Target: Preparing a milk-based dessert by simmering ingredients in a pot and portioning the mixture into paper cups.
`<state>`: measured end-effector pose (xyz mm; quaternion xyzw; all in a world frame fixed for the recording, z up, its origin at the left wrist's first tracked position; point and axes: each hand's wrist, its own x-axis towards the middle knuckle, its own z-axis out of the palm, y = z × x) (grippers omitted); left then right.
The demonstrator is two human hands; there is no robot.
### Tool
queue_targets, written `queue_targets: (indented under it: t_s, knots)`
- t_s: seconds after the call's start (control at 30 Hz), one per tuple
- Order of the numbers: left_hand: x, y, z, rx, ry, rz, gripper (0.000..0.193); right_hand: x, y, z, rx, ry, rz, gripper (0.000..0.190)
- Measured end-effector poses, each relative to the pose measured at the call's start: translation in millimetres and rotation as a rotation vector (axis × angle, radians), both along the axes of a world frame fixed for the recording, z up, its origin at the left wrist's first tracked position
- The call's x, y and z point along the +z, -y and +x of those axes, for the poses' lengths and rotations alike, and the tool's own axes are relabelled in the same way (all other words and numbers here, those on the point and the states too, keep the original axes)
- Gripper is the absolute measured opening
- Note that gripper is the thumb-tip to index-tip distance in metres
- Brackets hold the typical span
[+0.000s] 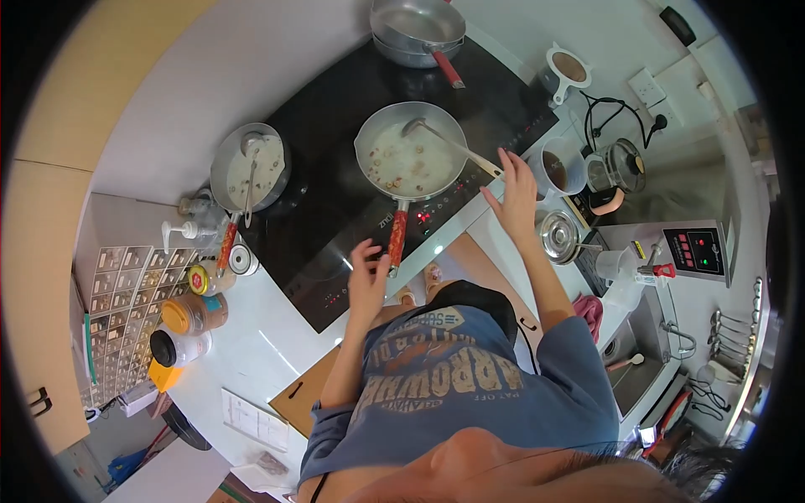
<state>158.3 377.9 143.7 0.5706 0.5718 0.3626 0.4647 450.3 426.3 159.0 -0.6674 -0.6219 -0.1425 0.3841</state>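
Note:
A saucepan (412,188) stands on the black cooktop (314,264), holding a milky liquid (415,154) with brown pieces floating in it. Its red patterned handle (397,236) points towards me. Just left of that handle is my left hand (368,283), fingers loosely bent and apart, with nothing seen in its grasp. A ladle (462,149) rests in the saucepan, its pale handle end lying over the right rim. Close to that end, my right hand (517,198) has its fingers spread and holds nothing. Whether a fingertip touches the ladle, I cannot tell.
At left, a second pan (281,188) holds white liquid and a ladle (250,182). Stacked pans (418,28) stand at the back. A plastic jug (573,166) of brown liquid, a glass pot (619,166) and a steel lid (558,236) sit right. Jars (195,313) line the left counter.

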Motion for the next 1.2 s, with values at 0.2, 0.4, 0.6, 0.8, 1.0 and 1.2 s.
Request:
queue_targets:
  t_s: [0.2,0.4,0.6,0.8,1.0,1.2]
  knots:
    - [-16,-13,27,-0.136,0.157,-0.300,0.054,-26,-31,33,0.135,0.111,-0.589,0.051]
    - [-34,-10,26,-0.121,0.098,-0.260,0.048,26,7,29,0.313,0.030,-0.734,0.036]
    - [-47,-10,24,-0.118,0.081,-0.197,0.047,13,-20,9,0.284,-0.155,-0.551,0.031]
    - [-46,-9,27,-0.120,0.169,-0.160,0.048,23,5,-6,0.305,-0.189,-0.652,0.034]
    - [-65,-5,25,-0.096,0.099,-0.143,0.047,41,24,3,0.315,-0.208,-0.755,0.031]
    - [-47,-10,22,-0.138,0.089,-0.215,0.047,37,16,6,0.254,-0.260,-0.669,0.032]
